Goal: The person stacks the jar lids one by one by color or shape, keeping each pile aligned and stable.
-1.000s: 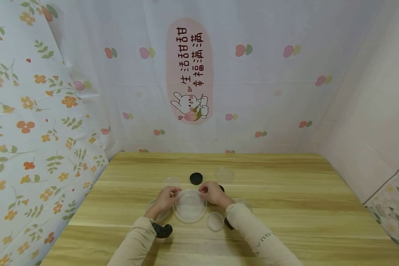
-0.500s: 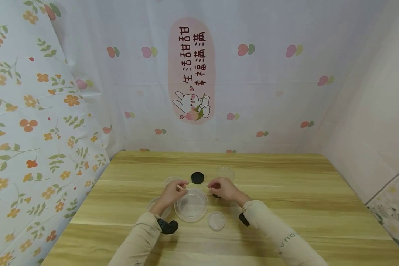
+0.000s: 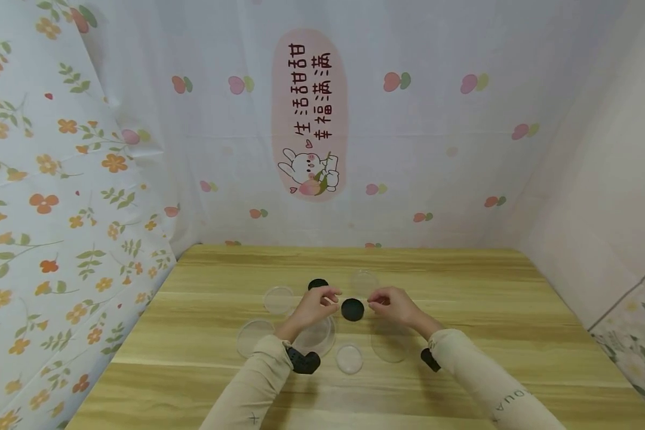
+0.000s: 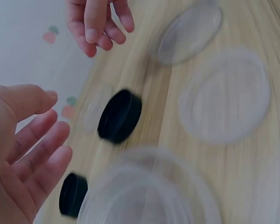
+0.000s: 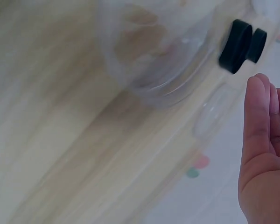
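A shallow black round cap [image 3: 352, 309] lies on the table between my two hands in the head view. To its left is my left hand [image 3: 312, 307], thumb and fingers apart and holding nothing. My right hand [image 3: 400, 307] hovers on the other side, fingers bent a little, apart from the cap. Behind the left hand sits a second black cap [image 4: 73, 194], partly covered by the fingers in the head view. Stacked clear round dishes [image 3: 316, 339] lie beneath my left wrist, partly hidden. In the right wrist view both caps stand beyond my right fingertips [image 5: 257, 88].
Several clear round dishes surround the caps: one at back left [image 3: 278, 300], one at far left [image 3: 255, 338], a small one in front [image 3: 349, 359], one under the right forearm [image 3: 389, 345] and one at the back [image 3: 364, 280]. A printed curtain [image 3: 435, 149] hangs behind the table.
Both hands have moved right, away from the stacked dishes, which they touched a second ago. They now flank the nearer black cap, which the right hand covered before.
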